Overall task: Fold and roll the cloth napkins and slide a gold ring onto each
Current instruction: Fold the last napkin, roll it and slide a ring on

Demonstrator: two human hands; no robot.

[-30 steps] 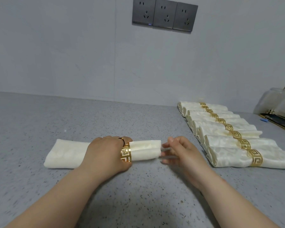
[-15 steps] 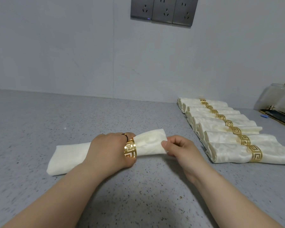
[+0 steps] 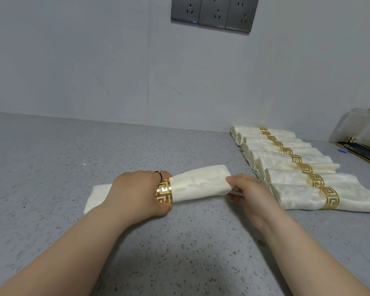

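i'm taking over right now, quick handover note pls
Left hand: grips the gold ring, which is around the rolled napkin. The napkin's left part lies on the counter.
Right hand: pinches the napkin's right end, which is lifted off the counter.
Done: a row of ringed napkins lies at the right.
Left: probably centre the ring, then lay this napkin beside the row. I see no other loose napkins.

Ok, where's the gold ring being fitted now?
Centre of the head view: gold ring around the rolled napkin, gripped by the left hand, left of the finished row.
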